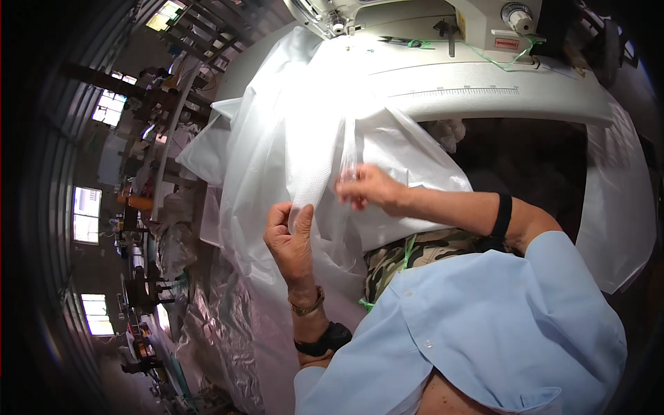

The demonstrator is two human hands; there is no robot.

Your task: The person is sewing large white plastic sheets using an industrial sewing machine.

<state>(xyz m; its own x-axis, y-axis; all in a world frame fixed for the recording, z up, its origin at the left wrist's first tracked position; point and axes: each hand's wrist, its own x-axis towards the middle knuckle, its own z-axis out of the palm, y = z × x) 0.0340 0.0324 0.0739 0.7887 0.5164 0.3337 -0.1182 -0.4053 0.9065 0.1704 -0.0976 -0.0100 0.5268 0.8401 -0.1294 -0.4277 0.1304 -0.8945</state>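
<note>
A large sheet of thin white translucent material [256, 166] drapes from the bed of a sewing machine [429, 90] down over my lap. My left hand [290, 238] pinches a textured white strip of it between thumb and fingers. To the right of that, my right hand [366, 187] has its fingers curled on a gathered, see-through fold of the same sheet; motion blurs the fingertips a little. Both hands are below the machine's needle area [346, 31], where a bright light washes out the sheet.
A dark tool [401, 41] with green thread lies on the machine bed beside a printed ruler scale [477, 90]. More white sheet [615, 207] hangs at the right. Crumpled clear film [221, 332] lies at the lower left. Cluttered racks and bright windows [86, 214] stand at the left.
</note>
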